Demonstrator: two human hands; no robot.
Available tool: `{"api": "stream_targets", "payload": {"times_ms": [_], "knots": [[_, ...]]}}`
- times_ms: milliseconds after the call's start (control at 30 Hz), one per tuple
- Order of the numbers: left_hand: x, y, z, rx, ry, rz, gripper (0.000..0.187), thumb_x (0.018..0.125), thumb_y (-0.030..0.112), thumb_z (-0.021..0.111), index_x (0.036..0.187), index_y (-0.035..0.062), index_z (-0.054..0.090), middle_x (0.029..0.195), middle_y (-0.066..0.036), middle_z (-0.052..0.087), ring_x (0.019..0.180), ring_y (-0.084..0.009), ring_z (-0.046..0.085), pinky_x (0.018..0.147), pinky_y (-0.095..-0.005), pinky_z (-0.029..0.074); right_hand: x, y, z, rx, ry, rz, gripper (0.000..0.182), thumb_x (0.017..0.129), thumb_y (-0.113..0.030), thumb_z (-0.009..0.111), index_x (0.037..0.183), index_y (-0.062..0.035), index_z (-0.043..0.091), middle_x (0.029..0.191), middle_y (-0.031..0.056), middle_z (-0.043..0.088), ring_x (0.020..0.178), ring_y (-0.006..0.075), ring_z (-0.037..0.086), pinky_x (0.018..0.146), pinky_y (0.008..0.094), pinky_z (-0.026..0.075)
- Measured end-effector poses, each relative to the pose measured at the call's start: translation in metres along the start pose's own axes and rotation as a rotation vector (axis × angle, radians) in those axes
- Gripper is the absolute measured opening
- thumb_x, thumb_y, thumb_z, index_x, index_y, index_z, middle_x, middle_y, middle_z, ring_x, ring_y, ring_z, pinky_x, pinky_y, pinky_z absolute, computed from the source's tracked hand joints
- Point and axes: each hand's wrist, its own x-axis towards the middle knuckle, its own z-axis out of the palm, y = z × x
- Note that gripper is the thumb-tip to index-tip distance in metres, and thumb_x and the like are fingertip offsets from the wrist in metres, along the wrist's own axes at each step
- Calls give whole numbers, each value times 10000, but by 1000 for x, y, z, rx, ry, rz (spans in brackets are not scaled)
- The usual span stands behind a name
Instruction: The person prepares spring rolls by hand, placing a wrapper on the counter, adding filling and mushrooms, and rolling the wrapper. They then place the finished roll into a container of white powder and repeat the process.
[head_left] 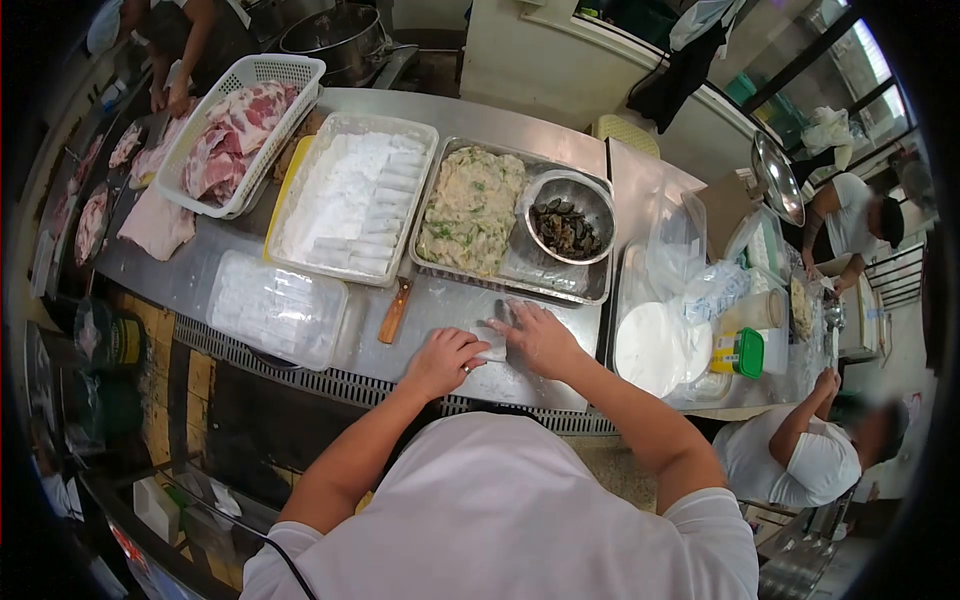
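Between my two hands a small white dough wrapper [492, 346] lies on the metal table, partly covered by fingers. My left hand [440, 362], with a ring on it, is closed and grips the wrapper's left end. On the other end are the bent fingers of my right hand [542, 340]. Just beyond the hands stands a metal tray [425, 262] of pale filling [472, 205] flecked with green. A steel bowl [533, 190] of dark chopped pieces [565, 230] sits in the tray. To my left lies a wooden-handled tool [396, 312], its far end hard to see.
A white tray [428, 150] holds white powder and several white rolls. Nearer me is a clear-lidded container [280, 310]. Raw meat fills a white basket [172, 170] at left. Round white wrappers [648, 350] are stacked at right. Other people work at both sides.
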Motion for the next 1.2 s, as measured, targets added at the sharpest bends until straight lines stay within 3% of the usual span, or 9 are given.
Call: {"api": "stream_targets", "payload": {"times_ms": [100,200,300,400,500,567,633,933,1200], "knots": [[-2,0,1,8,1,-4,312,975,279,777,1275,199,758,1181,-13,718,1135,-268,652,979,-449,494,3,-2,17,-254,106,-104,720,1076,-245,595,1745,-353,352,1796,145,289,1573,451,394,1257,614,370],[-1,1,0,6,-3,-13,302,979,279,773,1270,200,764,1184,-12,719,1139,-266,653,981,-449,495,5,0,21,-360,24,-146,742,1084,-276,592,1763,-359,303,1838,139,207,1636,443,302,1286,677,291],[-1,2,-2,-6,-9,-26,283,980,278,772,1251,196,772,1182,-13,720,1138,-266,653,988,-449,496,-15,9,19,-423,31,-160,737,1078,-305,606,1760,-319,329,1852,128,172,1653,433,270,1294,682,280],[2,2,-2,-11,-8,-30,268,979,279,774,1233,193,778,1178,-16,720,1138,-268,653,997,-451,496,-38,6,13,-350,57,-135,722,1019,-260,677,1700,-193,449,1791,166,297,1600,459,353,1282,658,314],[3,3,-1,-17,-2,-43,254,974,264,777,1216,186,779,1175,-25,718,1139,-277,652,1003,-457,494,-41,-15,33,144,307,-73,649,924,-159,747,1548,-75,590,1621,220,495,1465,469,505,1236,601,404],[5,2,-1,-22,-5,-51,234,971,234,774,1199,179,776,1179,-34,712,1140,-288,649,1005,-464,492,-28,-39,42,382,526,-94,513,858,-73,777,1353,-6,661,1272,209,674,1246,418,637,1090,506,531],[7,0,1,-23,-9,-65,226,959,206,771,1181,161,770,1194,-51,700,1147,-303,642,1006,-471,488,-15,-56,48,459,553,-27,423,868,-86,781,1268,-4,670,1166,183,669,1145,400,639,1006,496,534],[29,-2,-3,-88,-51,-106,304,935,193,780,1228,122,740,1233,-94,675,1203,-346,607,1043,-498,454,1,-51,53,300,574,111,303,936,-152,730,1207,-19,703,1114,167,655,1104,378,608,1005,492,477],[31,-19,1,-42,-66,-18,365,940,196,784,1298,138,746,1232,-95,680,1196,-335,614,1044,-483,459,7,-48,52,374,554,204,323,979,-184,701,1251,-9,707,1210,178,669,1150,369,615,1051,503,469]]}}
